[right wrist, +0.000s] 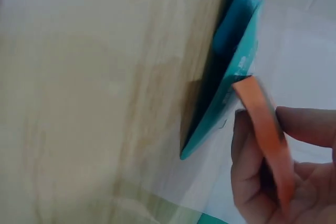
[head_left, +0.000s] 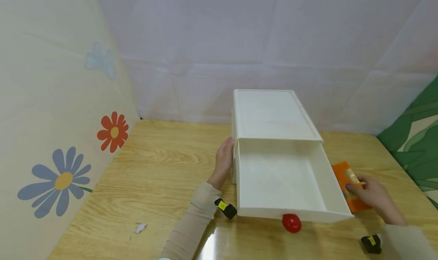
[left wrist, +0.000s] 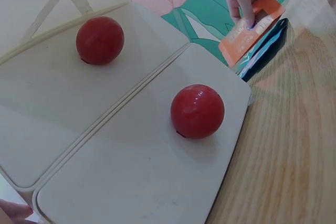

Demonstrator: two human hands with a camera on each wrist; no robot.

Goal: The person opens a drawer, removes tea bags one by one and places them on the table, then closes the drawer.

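Beside the pulled-out white plastic drawer (head_left: 284, 180), the right hand (head_left: 374, 199) pinched a flat orange packet (head_left: 349, 186). The left hand (head_left: 224, 161), fingers straight, steadied the white cabinet (head_left: 270, 113). To my eye, lifting the packet clear over the drawer wall would serve best.

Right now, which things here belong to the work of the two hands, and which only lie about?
In the work:
- orange packet, pinched by the right hand
- white drawer box, steadied by the left hand
- its open drawer with a red knob

Only lying about:
- teal packet under the orange one
- flower stickers on the wall
- wooden table
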